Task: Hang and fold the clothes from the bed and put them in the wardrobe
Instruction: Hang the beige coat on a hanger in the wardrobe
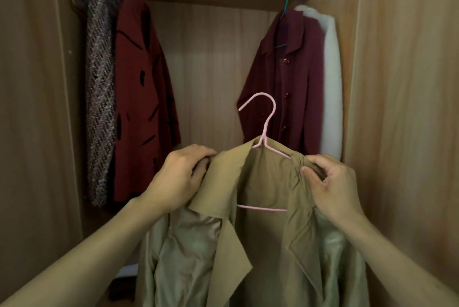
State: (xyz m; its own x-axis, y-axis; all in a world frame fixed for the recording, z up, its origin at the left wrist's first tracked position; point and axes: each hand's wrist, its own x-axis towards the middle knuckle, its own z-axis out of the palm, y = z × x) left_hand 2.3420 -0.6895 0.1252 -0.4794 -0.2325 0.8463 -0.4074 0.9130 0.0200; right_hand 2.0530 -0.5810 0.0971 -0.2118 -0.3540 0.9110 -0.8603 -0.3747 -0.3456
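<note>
The left hand [177, 180] has its grip clamped on the left shoulder of the khaki trench coat [260, 244], which hangs between both hands on a thin pink wire hanger [267, 123] before the open wooden wardrobe [397, 108]; the right hand [335, 185] pinches the coat's right shoulder.

Khaki coat [268, 244] was matt cloth with glossy lining, pink hanger [267, 130] looked smooth-coated wire, wardrobe [402, 108] was matt wood grain, tweed jacket [99, 98] rough-woven.
</note>
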